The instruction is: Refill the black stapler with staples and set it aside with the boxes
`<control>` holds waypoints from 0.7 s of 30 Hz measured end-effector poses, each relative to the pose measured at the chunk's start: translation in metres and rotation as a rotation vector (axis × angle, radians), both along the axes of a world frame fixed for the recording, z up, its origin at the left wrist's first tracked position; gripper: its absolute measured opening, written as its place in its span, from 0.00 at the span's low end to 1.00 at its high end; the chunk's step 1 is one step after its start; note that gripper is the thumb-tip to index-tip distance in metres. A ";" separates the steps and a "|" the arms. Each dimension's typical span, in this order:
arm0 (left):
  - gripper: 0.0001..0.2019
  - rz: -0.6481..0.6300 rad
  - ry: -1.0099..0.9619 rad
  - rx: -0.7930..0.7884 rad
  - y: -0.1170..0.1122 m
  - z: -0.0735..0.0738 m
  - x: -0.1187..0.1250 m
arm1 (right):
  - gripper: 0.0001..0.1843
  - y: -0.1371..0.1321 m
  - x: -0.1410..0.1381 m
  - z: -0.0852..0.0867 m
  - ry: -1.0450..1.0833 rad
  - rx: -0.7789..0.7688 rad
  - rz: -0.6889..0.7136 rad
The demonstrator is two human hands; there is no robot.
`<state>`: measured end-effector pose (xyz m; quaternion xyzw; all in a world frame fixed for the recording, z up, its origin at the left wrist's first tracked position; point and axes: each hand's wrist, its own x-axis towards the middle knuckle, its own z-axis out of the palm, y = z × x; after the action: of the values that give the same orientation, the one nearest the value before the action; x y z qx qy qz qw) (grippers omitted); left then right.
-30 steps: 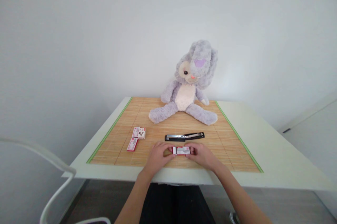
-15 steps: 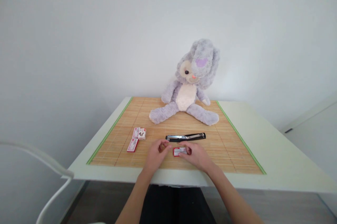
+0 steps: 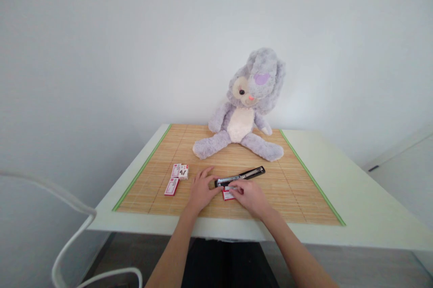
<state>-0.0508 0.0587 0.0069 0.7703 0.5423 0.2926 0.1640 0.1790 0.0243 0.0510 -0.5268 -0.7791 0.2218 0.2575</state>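
Note:
An opened black stapler (image 3: 252, 173) lies slantwise on the bamboo mat (image 3: 270, 202), its metal channel facing up. My left hand (image 3: 202, 192) is at the stapler's left end, thumb on the near side and fingers on the far side, holding it. My right hand (image 3: 251, 195) is closed in a pinch on a small grey strip of staples (image 3: 231, 188), close to the stapler's near edge. Under the right fingertips lies a red-and-white staple box (image 3: 227, 195), partly hidden by that hand.
Several small staple boxes (image 3: 172, 186) are grouped on the mat's left side. A grey plush rabbit (image 3: 240, 125) sits at the back against the wall. The white table (image 3: 321, 166) shows around the mat. A white cable (image 3: 76, 234) bends at the lower left.
My left hand has spread and come to the stapler's left end, and the stapler has tilted. My right hand has lifted the grey strip off the box toward the stapler.

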 end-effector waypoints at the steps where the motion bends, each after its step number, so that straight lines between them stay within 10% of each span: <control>1: 0.16 -0.013 -0.005 0.002 -0.001 0.000 -0.001 | 0.11 0.003 0.000 0.002 -0.008 0.014 -0.013; 21: 0.17 -0.047 -0.015 -0.003 -0.008 -0.001 -0.002 | 0.12 0.021 -0.009 0.006 -0.099 -0.022 -0.006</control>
<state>-0.0529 0.0505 0.0064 0.7806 0.5230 0.2936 0.1759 0.1701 0.0450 0.0568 -0.5424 -0.7867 0.2031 0.2136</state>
